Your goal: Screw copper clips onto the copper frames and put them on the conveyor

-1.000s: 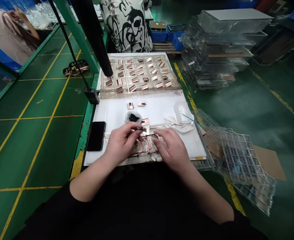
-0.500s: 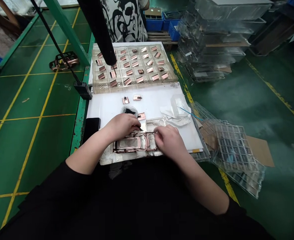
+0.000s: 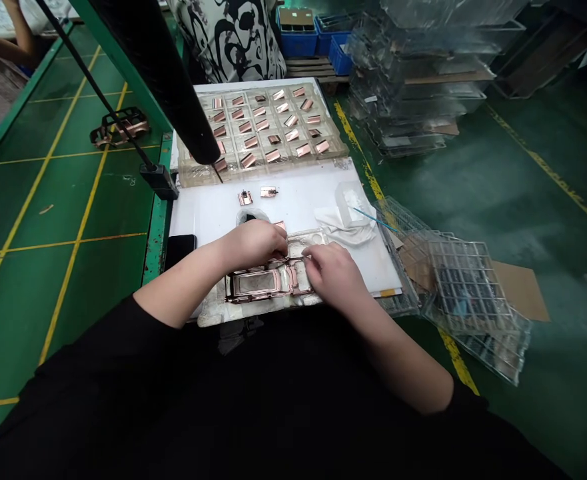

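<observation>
A copper-coloured metal frame shaped like a truck body (image 3: pixel 256 285) lies on a whitish moulded holder (image 3: pixel 213 315) at the table's front. My left hand (image 3: pixel 259 241) is closed at the frame's far rail, fingertips bent down; what they pinch is hidden. On the right, my right hand (image 3: pixel 337 272) has thumb and forefinger closed on the same rail near its right end. Just behind my left hand sits a small bag of black bits (image 3: pixel 251 215), partly covered. Two small copper plates with black pieces on them, a left plate (image 3: pixel 244 198) and a right plate (image 3: pixel 269 191), lie farther back.
A clear compartment tray (image 3: pixel 268 160) of copper plates spans the table's back. A black hanging tool (image 3: pixel 206 143) points down over it. At right lie a white cloth (image 3: pixel 346 230) and a clear box (image 3: pixel 350 200); a phone (image 3: pixel 180 248) is at left. A person (image 3: pixel 233 40) stands beyond.
My left hand has moved right along the far rail, nearer my right hand. A small black piece seen at its fingertips is now hidden. The whole view has shifted slightly.
</observation>
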A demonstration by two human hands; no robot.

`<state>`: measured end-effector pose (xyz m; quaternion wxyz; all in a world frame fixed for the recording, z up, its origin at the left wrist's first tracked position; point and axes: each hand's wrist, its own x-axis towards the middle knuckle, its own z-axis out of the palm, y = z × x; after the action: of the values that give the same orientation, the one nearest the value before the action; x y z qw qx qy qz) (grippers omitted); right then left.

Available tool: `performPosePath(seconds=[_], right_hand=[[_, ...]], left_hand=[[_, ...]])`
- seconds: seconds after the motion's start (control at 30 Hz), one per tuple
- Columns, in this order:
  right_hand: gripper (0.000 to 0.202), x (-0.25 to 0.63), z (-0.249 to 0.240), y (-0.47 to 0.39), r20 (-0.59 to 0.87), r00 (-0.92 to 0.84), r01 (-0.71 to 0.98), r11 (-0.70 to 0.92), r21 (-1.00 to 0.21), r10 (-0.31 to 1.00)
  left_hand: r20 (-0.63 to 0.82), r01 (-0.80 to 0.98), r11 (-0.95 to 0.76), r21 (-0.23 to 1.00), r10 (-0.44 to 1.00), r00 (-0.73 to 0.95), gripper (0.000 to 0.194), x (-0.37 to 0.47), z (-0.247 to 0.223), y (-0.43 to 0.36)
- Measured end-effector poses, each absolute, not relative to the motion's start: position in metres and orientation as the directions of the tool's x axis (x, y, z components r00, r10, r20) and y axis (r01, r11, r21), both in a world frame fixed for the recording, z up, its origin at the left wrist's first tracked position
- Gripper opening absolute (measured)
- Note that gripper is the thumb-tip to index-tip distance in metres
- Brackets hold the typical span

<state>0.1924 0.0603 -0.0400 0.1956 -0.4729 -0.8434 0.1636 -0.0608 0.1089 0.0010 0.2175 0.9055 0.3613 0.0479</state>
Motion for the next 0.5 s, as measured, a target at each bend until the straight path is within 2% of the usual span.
performPosePath(seconds=[0.13, 0.27, 0.5], right_hand=[[0.033, 0.189, -0.031, 0.041, 0.168, -0.547, 0.732, 0.566, -0.38, 0.82], [0.043, 0.178, -0.023, 0.023, -0.01, -0.61, 0.761, 0.583, -0.283, 0.792], [0.045, 0.167, -0.024, 0.018, -0.094, -0.608, 0.785, 0.579, -0.221, 0.788]], left_hand=[[-0.147, 0.636, -0.686, 0.353, 0.63, 0.762, 0.025, -0.052, 0.016, 0.112], [-0.188, 0.643, -0.7, 0.311, 0.618, 0.764, 0.025, -0.046, 0.024, 0.113], [-0.115, 0.707, -0.603, 0.369, 0.725, 0.679, 0.021, -0.057, 0.009, 0.096]])
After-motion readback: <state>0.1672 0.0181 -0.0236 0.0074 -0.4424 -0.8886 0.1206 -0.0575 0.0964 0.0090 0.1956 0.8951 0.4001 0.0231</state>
